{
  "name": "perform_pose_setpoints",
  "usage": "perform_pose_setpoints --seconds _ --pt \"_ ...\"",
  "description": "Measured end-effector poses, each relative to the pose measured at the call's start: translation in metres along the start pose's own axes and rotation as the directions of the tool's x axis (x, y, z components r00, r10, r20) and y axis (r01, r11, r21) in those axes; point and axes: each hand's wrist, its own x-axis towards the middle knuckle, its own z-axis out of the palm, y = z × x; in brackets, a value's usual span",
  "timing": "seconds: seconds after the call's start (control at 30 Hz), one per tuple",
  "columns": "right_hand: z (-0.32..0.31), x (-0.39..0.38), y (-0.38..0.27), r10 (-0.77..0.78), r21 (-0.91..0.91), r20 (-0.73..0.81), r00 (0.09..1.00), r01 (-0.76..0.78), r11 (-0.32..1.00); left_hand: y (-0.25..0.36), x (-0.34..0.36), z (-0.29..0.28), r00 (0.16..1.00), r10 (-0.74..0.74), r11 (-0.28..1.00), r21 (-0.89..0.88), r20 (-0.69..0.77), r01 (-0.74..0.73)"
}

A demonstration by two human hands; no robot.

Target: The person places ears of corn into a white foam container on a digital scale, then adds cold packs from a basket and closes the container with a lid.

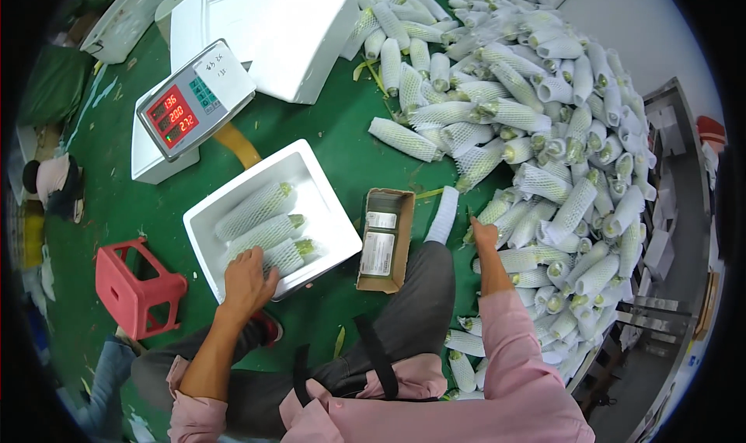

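Observation:
A white foam box (314, 180) holds three ears of corn in white foam net sleeves, lying side by side. My left hand (249, 276) reaches over the box's near rim, its fingers curved over the left end of the nearest ear of corn (286, 256). To the right, at the edge of a large heap of sleeved corn (571, 206), my right hand (485, 235) is closed at the green end of an ear of corn (496, 208); its fingers are partly hidden. Another sleeved ear (443, 216) lies beside my knee.
A brown carton (409, 241) with labelled packs stands between the box and my knee. Behind the box are a lit weighing scale (203, 93) and stacked white foam boxes (299, 47). A red plastic stool (134, 291) is at left on the green floor (326, 128).

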Motion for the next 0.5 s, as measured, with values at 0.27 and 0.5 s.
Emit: perform_pose_setpoints --seconds 0.27,0.5 --pt "0.033 0.011 -0.014 0.239 0.697 -0.041 0.970 -0.144 0.702 -0.008 -0.002 0.004 0.999 -0.033 0.997 -0.064 -0.011 0.033" --pt "-0.023 -0.027 -0.007 0.143 0.894 0.396 0.907 -0.416 0.167 -0.010 -0.015 0.002 0.998 -0.058 0.998 -0.009 -0.006 0.058"
